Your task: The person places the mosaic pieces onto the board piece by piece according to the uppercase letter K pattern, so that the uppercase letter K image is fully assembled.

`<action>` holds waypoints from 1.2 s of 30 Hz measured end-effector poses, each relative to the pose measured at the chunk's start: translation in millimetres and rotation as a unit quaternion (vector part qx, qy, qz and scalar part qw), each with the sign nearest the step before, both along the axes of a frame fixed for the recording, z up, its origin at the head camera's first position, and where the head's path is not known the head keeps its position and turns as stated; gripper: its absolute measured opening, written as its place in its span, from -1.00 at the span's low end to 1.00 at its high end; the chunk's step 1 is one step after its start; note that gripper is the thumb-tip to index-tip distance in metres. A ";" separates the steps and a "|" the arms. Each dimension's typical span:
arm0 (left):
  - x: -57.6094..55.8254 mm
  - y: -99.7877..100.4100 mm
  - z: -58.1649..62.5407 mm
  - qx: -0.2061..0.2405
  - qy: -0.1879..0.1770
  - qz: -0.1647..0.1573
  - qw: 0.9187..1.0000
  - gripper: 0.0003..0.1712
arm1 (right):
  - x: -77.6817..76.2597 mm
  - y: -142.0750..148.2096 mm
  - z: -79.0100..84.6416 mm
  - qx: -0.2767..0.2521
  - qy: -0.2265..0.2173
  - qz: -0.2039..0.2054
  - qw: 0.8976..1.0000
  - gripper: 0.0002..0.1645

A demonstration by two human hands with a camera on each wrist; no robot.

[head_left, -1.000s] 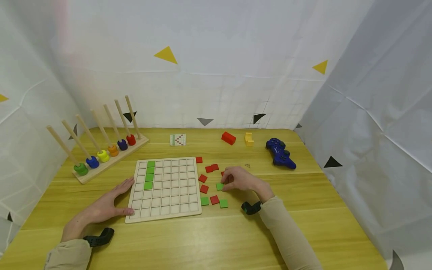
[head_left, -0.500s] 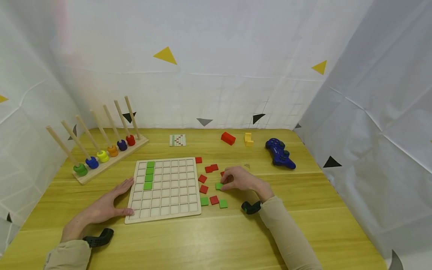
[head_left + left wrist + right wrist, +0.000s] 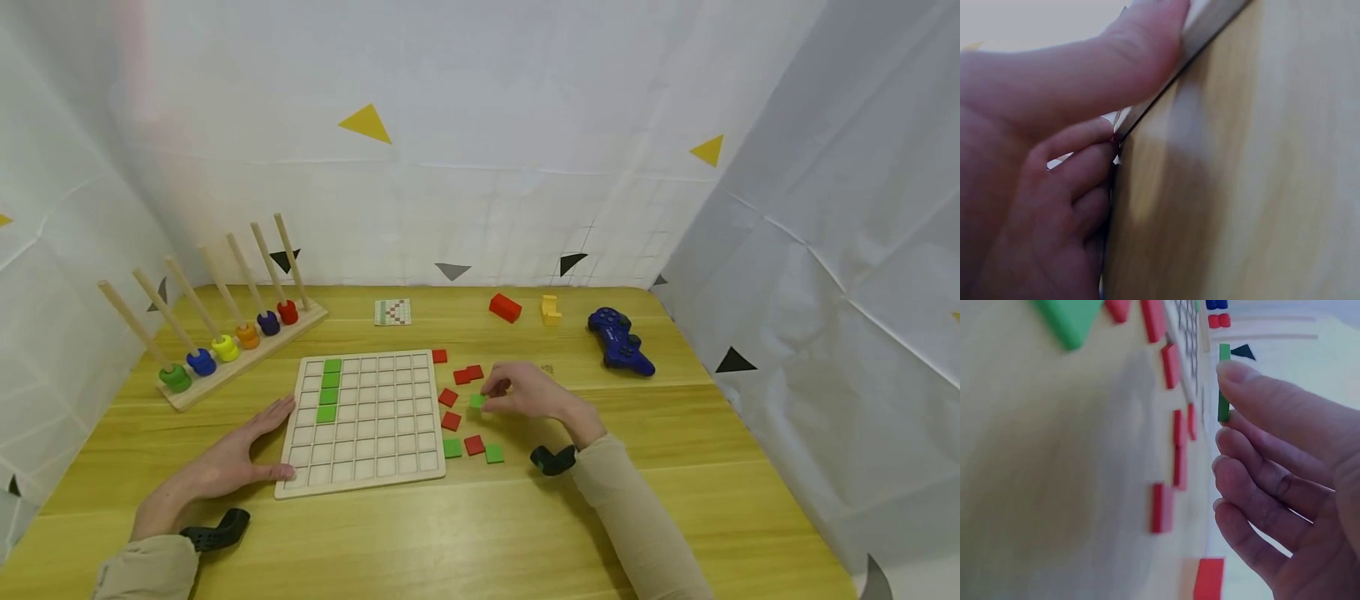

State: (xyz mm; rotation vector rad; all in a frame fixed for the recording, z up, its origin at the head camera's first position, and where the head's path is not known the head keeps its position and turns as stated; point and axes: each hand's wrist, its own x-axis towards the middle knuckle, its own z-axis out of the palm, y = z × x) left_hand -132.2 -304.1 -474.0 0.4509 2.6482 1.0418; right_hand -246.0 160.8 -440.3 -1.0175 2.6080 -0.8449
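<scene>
Across the workspace, wall to wall: wood-grain tabletop (image 3: 375, 542), yellowish, streaked side to side, with soft sheen toward the front. Around the tabletop: white sheeting, creased, at the back (image 3: 487, 100), left (image 3: 60, 250) and right (image 3: 810, 208). On the sheeting: yellow, black and grey triangles; faint grid lines low at the rear.

Left of centre, flat on the tabletop: grid board (image 3: 386, 408). Seated in the top four cells of the second column from the left: green tiles (image 3: 328, 396). Right of the board: red tiles (image 3: 451, 421), scattered, plus two loose green tiles (image 3: 494, 454) toward the front.

At the left edge of the board: left hand (image 3: 225, 463), fingers extended, thumb spread apart, thumb and fingertips touching the edge. Right of the board: right hand (image 3: 532, 392), pinching held tile (image 3: 477, 402), green, between thumb and finger. Position of held tile: raised off the tabletop, among the scattered tiles in the head view. At the cuffs: black wrist units (image 3: 217, 531), beige sleeves (image 3: 645, 525).

Along the rear, left to right: peg rack (image 3: 258, 350), slanted, with coloured rings on its pegs; card (image 3: 393, 312); red block (image 3: 506, 308); yellow block (image 3: 551, 315); blue controller (image 3: 618, 342).
</scene>
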 end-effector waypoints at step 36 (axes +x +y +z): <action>-0.1 -0.8 -1.0 -0.011 0.003 0.006 1.000 0.23 | 29.2 -176.2 45.2 0.042 0.056 0.071 0.995 -0.69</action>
